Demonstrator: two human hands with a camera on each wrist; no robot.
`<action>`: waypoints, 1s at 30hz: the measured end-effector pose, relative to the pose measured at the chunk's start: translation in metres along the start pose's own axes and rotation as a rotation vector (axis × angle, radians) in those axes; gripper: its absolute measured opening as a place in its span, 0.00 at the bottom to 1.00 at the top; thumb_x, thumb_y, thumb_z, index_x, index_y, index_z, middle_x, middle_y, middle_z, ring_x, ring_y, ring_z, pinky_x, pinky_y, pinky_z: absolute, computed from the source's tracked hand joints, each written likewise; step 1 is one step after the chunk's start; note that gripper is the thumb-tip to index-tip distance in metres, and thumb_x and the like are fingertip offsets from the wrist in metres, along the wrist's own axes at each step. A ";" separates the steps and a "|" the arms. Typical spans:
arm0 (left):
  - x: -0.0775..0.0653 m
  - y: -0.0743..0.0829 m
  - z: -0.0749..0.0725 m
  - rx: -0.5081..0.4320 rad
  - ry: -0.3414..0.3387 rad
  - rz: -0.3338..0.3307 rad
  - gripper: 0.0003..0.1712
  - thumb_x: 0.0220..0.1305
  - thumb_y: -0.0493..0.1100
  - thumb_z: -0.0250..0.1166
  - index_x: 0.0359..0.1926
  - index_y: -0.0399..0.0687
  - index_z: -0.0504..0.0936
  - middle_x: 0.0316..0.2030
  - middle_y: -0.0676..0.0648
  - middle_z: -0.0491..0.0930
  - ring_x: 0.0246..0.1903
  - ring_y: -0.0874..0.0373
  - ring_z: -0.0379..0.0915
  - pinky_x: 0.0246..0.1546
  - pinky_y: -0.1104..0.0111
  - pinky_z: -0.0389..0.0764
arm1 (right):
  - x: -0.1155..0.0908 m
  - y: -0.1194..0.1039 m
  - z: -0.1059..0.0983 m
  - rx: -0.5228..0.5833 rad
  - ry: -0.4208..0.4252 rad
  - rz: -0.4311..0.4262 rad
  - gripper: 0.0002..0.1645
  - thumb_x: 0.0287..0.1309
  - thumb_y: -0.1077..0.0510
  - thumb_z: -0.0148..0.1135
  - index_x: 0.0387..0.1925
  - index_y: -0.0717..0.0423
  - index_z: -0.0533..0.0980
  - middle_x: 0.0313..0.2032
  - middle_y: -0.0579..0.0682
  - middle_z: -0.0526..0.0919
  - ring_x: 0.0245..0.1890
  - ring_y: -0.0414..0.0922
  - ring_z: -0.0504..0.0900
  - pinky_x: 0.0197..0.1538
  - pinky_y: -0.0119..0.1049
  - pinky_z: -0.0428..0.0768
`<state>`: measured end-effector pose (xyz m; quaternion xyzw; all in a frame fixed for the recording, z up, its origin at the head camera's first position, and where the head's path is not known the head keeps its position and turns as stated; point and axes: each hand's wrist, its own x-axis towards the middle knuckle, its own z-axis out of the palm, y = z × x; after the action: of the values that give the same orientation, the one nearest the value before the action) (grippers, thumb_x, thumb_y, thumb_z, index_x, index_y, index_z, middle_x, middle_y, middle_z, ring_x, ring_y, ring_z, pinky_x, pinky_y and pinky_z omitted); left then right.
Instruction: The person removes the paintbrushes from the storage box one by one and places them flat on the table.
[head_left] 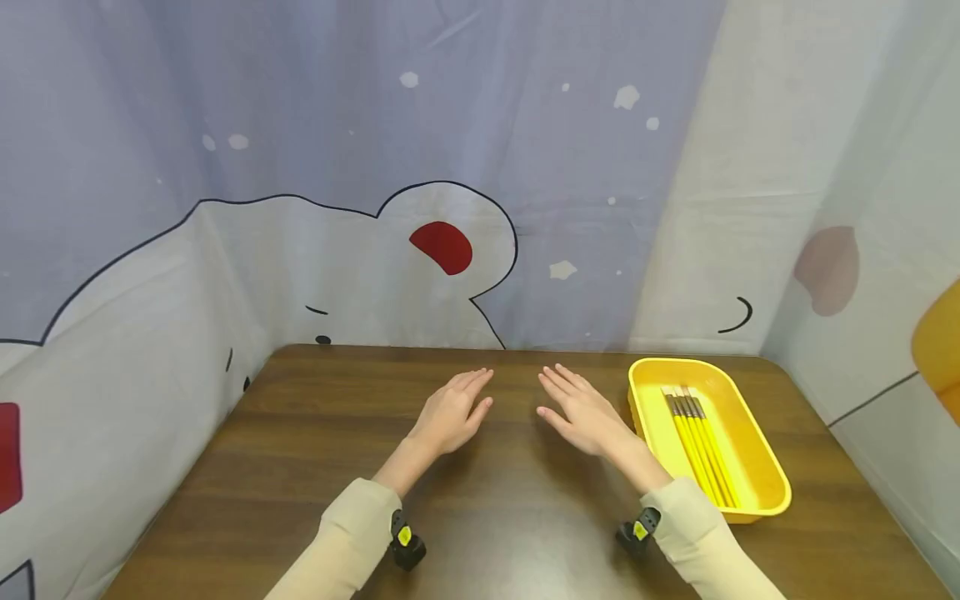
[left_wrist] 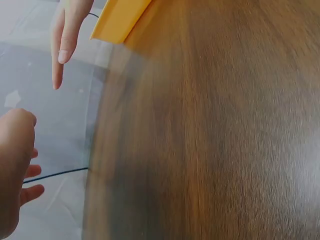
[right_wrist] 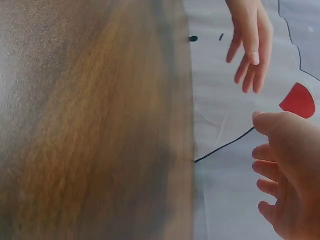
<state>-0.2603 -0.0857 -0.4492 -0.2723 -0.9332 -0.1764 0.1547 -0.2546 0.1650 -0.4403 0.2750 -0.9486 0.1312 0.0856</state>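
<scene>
Both hands hover above the brown table, apart from each other and holding nothing. In the head view the left hand (head_left: 447, 415) is left of the middle, its fingers extended forward and inward. Opposite it, the right hand (head_left: 587, 411) has its fingers straight and the thumb spread a little. Close to the right hand, on the right side of the table, stands a yellow tray (head_left: 757, 450). Several paintbrushes (head_left: 701, 450) with yellow handles lie side by side in it, bristles toward the far end. In the left wrist view only a corner of the tray (left_wrist: 117, 22) shows.
The wooden table (head_left: 510, 533) reaches back to a printed curtain (head_left: 570, 208) that hangs behind it and along both sides. Each wrist wears a small black camera, one on the left (head_left: 407, 546) and one on the right (head_left: 637, 532).
</scene>
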 end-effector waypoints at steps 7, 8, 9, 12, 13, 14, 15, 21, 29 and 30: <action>-0.001 0.012 0.007 -0.071 0.004 -0.034 0.25 0.71 0.50 0.53 0.64 0.46 0.72 0.60 0.46 0.76 0.60 0.49 0.72 0.61 0.56 0.75 | -0.007 0.002 -0.006 0.033 0.059 -0.010 0.31 0.66 0.48 0.56 0.64 0.61 0.69 0.66 0.56 0.69 0.71 0.55 0.61 0.71 0.53 0.64; -0.001 0.014 0.008 -0.079 0.009 -0.037 0.24 0.71 0.49 0.53 0.64 0.46 0.72 0.59 0.46 0.77 0.59 0.50 0.73 0.60 0.56 0.76 | -0.008 0.003 -0.007 0.034 0.073 -0.013 0.30 0.65 0.49 0.57 0.63 0.61 0.70 0.66 0.56 0.70 0.70 0.55 0.63 0.70 0.53 0.65; -0.001 0.015 0.009 -0.085 0.013 -0.041 0.24 0.71 0.50 0.53 0.63 0.46 0.73 0.58 0.47 0.77 0.58 0.50 0.74 0.59 0.56 0.77 | -0.009 0.003 -0.008 0.031 0.088 -0.018 0.29 0.65 0.49 0.57 0.62 0.61 0.71 0.65 0.56 0.72 0.69 0.55 0.65 0.69 0.53 0.67; 0.000 0.021 0.012 -0.111 0.030 -0.059 0.23 0.71 0.50 0.53 0.62 0.47 0.74 0.57 0.47 0.79 0.56 0.49 0.75 0.57 0.56 0.78 | -0.011 0.006 -0.010 0.022 0.144 -0.036 0.26 0.63 0.51 0.60 0.59 0.59 0.75 0.60 0.55 0.77 0.63 0.54 0.71 0.65 0.51 0.72; 0.001 0.022 0.012 -0.127 0.036 -0.068 0.23 0.71 0.49 0.53 0.62 0.47 0.74 0.56 0.47 0.79 0.56 0.49 0.75 0.56 0.56 0.79 | -0.011 0.007 -0.010 0.018 0.165 -0.043 0.25 0.62 0.52 0.61 0.58 0.58 0.76 0.59 0.55 0.78 0.61 0.53 0.73 0.64 0.50 0.73; 0.001 0.024 0.012 -0.142 0.038 -0.079 0.22 0.71 0.50 0.53 0.61 0.47 0.75 0.56 0.47 0.79 0.56 0.49 0.75 0.55 0.55 0.79 | -0.012 0.008 -0.011 0.016 0.186 -0.051 0.24 0.61 0.53 0.62 0.56 0.58 0.77 0.57 0.55 0.80 0.58 0.52 0.74 0.62 0.49 0.75; 0.002 0.026 0.013 -0.156 0.040 -0.090 0.22 0.71 0.50 0.53 0.61 0.48 0.75 0.56 0.47 0.79 0.55 0.49 0.75 0.55 0.55 0.79 | -0.012 0.009 -0.011 0.013 0.205 -0.059 0.23 0.60 0.54 0.63 0.55 0.58 0.78 0.55 0.54 0.81 0.56 0.51 0.75 0.60 0.48 0.76; 0.006 0.035 0.015 -0.285 0.037 -0.152 0.21 0.71 0.49 0.53 0.60 0.49 0.75 0.53 0.46 0.80 0.52 0.50 0.77 0.51 0.56 0.80 | -0.015 0.017 -0.017 -0.024 0.270 -0.078 0.22 0.52 0.54 0.70 0.50 0.56 0.80 0.47 0.52 0.85 0.47 0.49 0.77 0.52 0.47 0.78; 0.011 0.043 0.022 -0.395 0.045 -0.206 0.20 0.70 0.48 0.53 0.59 0.48 0.76 0.52 0.45 0.81 0.47 0.48 0.80 0.48 0.55 0.80 | -0.021 0.027 -0.025 0.053 0.245 -0.066 0.22 0.48 0.56 0.73 0.47 0.58 0.81 0.43 0.52 0.84 0.46 0.51 0.77 0.51 0.48 0.78; 0.011 0.044 0.023 -0.399 0.053 -0.209 0.20 0.70 0.48 0.53 0.58 0.48 0.77 0.51 0.45 0.81 0.47 0.49 0.80 0.48 0.56 0.81 | -0.022 0.028 -0.026 0.074 0.242 -0.065 0.22 0.48 0.56 0.73 0.47 0.59 0.81 0.43 0.52 0.84 0.46 0.51 0.77 0.52 0.48 0.78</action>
<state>-0.2486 -0.0368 -0.4543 -0.1946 -0.8985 -0.3797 0.1032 -0.2490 0.2062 -0.4262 0.2906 -0.9165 0.1953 0.1934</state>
